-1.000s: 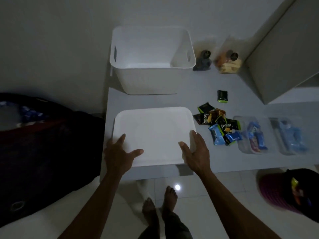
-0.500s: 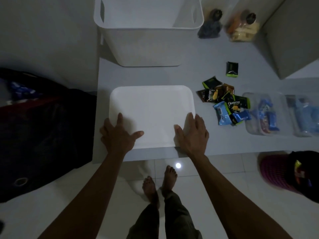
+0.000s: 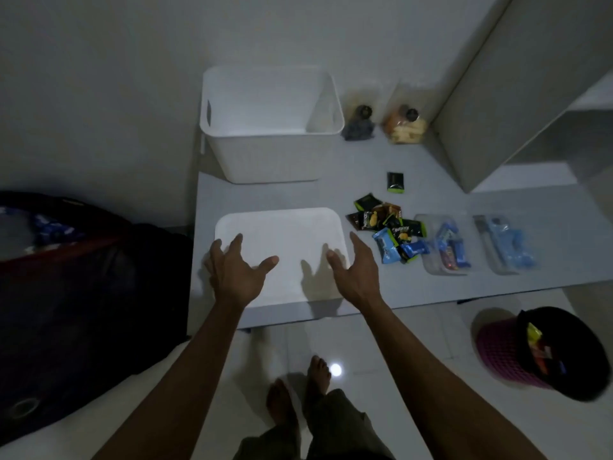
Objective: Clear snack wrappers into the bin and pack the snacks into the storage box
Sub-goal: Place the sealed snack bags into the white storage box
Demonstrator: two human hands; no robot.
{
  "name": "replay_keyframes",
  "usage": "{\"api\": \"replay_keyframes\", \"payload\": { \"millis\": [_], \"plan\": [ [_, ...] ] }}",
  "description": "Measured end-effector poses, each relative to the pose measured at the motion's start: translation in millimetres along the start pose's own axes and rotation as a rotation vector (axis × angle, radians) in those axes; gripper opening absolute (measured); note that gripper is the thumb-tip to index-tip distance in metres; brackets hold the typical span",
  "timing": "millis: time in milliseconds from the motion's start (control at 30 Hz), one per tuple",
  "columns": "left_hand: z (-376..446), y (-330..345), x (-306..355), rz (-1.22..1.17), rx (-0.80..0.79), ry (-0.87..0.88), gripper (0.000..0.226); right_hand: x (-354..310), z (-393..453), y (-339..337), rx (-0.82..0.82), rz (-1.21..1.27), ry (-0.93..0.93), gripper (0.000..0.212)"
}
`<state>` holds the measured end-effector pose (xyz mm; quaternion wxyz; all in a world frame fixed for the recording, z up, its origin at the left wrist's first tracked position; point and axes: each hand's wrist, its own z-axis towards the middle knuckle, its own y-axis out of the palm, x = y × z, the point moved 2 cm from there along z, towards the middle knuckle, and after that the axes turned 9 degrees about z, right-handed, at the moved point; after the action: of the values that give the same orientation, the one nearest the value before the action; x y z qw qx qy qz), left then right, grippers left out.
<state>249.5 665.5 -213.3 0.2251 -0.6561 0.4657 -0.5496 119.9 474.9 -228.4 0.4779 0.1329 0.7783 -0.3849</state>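
Note:
A white storage box (image 3: 272, 151) stands open at the back of the grey table (image 3: 365, 171). Its flat white lid (image 3: 282, 237) lies at the table's front edge. My left hand (image 3: 235, 273) hovers over the lid's left side, fingers spread and empty. Over the lid's right edge is my right hand (image 3: 356, 270), open and empty too. To the right of the lid lies a pile of small snack packets (image 3: 388, 232) in black, green and blue. One green-edged packet (image 3: 395, 182) lies apart behind the pile. A purple bin (image 3: 507, 353) with a black liner stands on the floor at right.
Two clear trays (image 3: 444, 244) (image 3: 504, 244) with blue packets sit right of the pile. Two tied bags (image 3: 360, 126) (image 3: 404, 126) lie behind. A grey cabinet (image 3: 517, 88) rises at right, a dark bag (image 3: 83, 293) fills the left. My bare feet (image 3: 298, 393) stand on white tiles.
Both hands have lifted off the lid, where they were pressed flat before. The view has tilted back up, showing the whole box again.

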Motion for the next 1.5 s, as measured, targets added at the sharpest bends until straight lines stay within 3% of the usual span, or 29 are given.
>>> {"api": "replay_keyframes", "payload": {
  "millis": [267, 367, 633, 967, 1133, 1333, 1500],
  "plan": [
    [-5.8, -12.1, 82.3, -0.171, 0.008, 0.209, 0.074, -34.5, 4.7, -67.6, 0.114, 0.18, -0.05, 0.064],
    [0.1, -5.8, 124.1, -0.214, -0.005, 0.295, 0.068, -39.9, 28.7, -97.9, 0.178, 0.196, -0.082, 0.047],
    [52.4, 35.5, 255.2, -0.298, -0.016, 0.438, 0.062, -45.6, 138.4, -176.0, 0.26, 0.176, -0.093, 0.055],
    [193.6, 79.7, 390.7, -0.229, 0.119, 0.314, 0.066, -66.5, 352.0, -248.5, 0.198, 0.118, -0.078, 0.059],
    [261.6, 110.6, 408.7, -0.232, 0.192, 0.184, 0.073, -60.2, 444.9, -252.9, 0.235, 0.088, -0.078, 0.044],
    [305.6, 134.9, 412.4, -0.253, 0.154, 0.071, 0.085, -30.3, 515.1, -236.2, 0.228, 0.175, 0.067, 0.075],
    [312.3, 140.5, 409.4, -0.266, 0.244, 0.091, 0.067, -20.0, 529.3, -225.6, 0.282, 0.279, 0.071, 0.072]
  ]
}}
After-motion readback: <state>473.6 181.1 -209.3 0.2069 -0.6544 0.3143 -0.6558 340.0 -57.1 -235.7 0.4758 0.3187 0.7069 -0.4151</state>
